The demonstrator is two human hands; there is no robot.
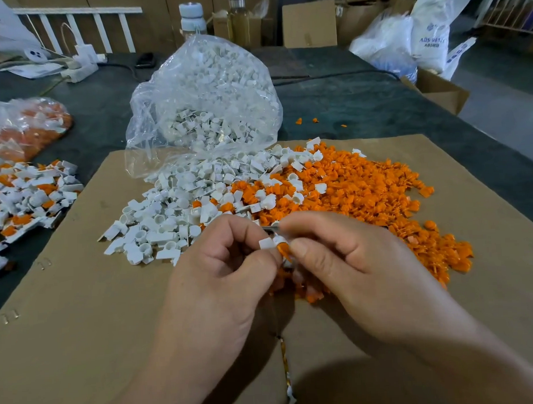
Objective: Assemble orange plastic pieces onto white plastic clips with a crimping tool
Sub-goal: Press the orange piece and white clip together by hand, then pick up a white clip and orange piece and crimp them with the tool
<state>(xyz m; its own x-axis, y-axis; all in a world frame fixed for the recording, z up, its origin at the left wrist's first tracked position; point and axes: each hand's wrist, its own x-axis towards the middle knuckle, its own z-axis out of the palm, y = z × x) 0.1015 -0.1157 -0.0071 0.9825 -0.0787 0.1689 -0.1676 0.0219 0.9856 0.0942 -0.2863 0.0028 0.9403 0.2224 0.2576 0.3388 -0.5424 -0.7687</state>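
My left hand [222,273] pinches a white plastic clip [268,242] above the cardboard sheet [82,314]. My right hand [349,265] meets it from the right, its thumb and fingers closed on an orange piece [283,250] that sits against the clip. A thin metal part [270,229] shows between the fingertips; what it belongs to is hidden. A heap of loose white clips [175,217] lies just beyond my left hand, and a heap of orange pieces [364,192] spreads beyond my right hand.
A clear plastic bag [201,98] spills white clips at the sheet's far edge. At the left lie a pile of joined white-and-orange parts [26,195] and a bag of orange pieces [27,125]. Cardboard boxes [309,23], bottles and sacks stand behind the dark table.
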